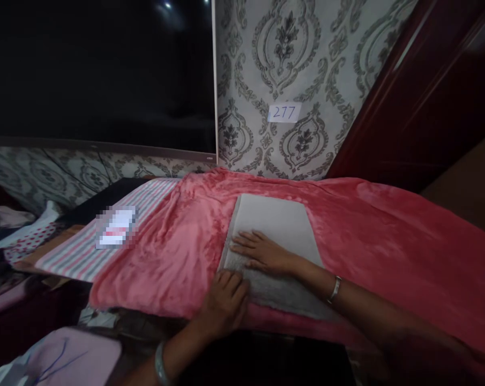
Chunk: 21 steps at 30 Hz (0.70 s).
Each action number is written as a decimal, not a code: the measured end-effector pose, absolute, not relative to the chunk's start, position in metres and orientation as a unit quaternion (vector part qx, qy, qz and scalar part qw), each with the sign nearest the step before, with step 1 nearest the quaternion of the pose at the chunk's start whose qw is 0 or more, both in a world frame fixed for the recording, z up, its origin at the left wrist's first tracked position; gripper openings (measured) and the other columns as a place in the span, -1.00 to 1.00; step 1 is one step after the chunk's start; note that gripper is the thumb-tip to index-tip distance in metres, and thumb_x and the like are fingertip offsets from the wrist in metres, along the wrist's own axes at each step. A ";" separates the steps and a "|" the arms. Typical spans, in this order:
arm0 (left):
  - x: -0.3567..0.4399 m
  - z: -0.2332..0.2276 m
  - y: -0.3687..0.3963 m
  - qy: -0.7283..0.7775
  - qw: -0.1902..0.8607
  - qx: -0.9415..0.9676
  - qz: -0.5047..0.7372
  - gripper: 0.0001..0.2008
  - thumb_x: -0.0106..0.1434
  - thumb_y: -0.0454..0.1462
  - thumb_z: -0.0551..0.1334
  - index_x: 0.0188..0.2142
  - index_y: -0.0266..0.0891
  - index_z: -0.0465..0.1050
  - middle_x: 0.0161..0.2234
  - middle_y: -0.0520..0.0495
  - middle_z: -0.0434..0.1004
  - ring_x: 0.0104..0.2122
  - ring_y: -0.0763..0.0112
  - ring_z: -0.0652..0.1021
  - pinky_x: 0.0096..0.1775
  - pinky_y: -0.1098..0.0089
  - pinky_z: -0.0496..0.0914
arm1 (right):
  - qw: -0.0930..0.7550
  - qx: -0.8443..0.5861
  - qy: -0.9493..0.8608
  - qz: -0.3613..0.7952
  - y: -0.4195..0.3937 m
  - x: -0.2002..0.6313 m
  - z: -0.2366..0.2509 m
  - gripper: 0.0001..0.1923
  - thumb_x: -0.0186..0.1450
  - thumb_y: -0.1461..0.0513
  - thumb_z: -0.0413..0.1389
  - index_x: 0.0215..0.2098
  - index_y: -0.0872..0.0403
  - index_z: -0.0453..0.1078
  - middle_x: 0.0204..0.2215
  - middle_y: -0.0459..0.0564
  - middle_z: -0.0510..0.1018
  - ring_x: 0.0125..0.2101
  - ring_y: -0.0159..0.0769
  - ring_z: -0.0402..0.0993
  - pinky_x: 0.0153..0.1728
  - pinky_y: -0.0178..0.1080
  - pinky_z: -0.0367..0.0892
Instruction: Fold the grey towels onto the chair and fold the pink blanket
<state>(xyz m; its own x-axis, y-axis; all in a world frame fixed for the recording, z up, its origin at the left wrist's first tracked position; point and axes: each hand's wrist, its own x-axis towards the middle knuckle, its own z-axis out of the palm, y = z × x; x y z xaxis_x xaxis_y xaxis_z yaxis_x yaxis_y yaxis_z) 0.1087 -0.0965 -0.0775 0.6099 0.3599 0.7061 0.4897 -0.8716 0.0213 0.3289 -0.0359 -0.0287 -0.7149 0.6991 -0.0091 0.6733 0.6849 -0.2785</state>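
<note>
While both hands (pixel 242 279) press flat, open-palmed, on grey towel (pixel 274 236), pink blanket (pixel 379 236) beneath, striped cloth (pixel 77 252) left.

Readable markings, one item: a small white paper label (pixel 284 112) stuck on the patterned grey wallpaper (pixel 326 64), just right of the dark screen's edge, bearing the handwritten number "277" in blue ink, slanted script. A second white card (pixel 116 227) with a red band lies on the striped cloth (pixel 81 252) at left; it is blurred out, so nothing on it can be read.
</note>
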 end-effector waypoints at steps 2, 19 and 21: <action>0.109 -0.080 -0.097 -0.236 0.082 -0.891 -0.379 -0.74 0.25 -0.41 0.16 -0.07 -0.28 0.45 -0.21 -0.18 0.54 -0.20 0.21 0.48 -0.09 0.16 0.40 | 0.035 -0.389 -0.914 0.111 -0.007 0.338 -0.029 -0.35 0.50 -0.11 -0.17 0.47 -0.12 -0.03 0.47 -0.01 -0.06 0.46 -0.08 -0.31 0.38 0.20 -0.33; 0.109 -0.083 -0.096 -0.226 0.091 -0.866 -0.436 -0.74 0.24 -0.43 0.11 -0.09 -0.33 0.45 -0.26 -0.17 0.57 -0.24 0.24 0.52 -0.12 0.21 0.44 | 0.011 -0.580 -0.808 0.106 0.150 0.372 -0.030 -0.35 0.52 -0.07 -0.29 0.50 -0.11 -0.14 0.48 -0.06 -0.13 0.46 -0.04 -0.32 0.36 0.24 -0.19; 0.108 -0.085 -0.096 -0.226 0.087 -0.874 -0.422 -0.72 0.23 -0.44 0.11 -0.07 -0.33 0.45 -0.23 -0.18 0.58 -0.21 0.23 0.53 -0.11 0.20 0.44 | 0.012 -0.593 -0.801 0.083 0.146 0.368 -0.026 -0.35 0.52 -0.07 -0.27 0.50 -0.10 -0.12 0.48 -0.03 -0.12 0.45 -0.02 -0.30 0.36 0.25 -0.21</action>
<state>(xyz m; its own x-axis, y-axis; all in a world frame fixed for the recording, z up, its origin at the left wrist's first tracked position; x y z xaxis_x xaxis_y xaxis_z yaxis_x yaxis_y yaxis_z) 0.1085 -0.0962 -0.0849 0.5421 0.3210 0.7765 0.4680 -0.8829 0.0383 0.3679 0.1461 -0.0261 -0.2973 0.9514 -0.0803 0.9476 0.2836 -0.1471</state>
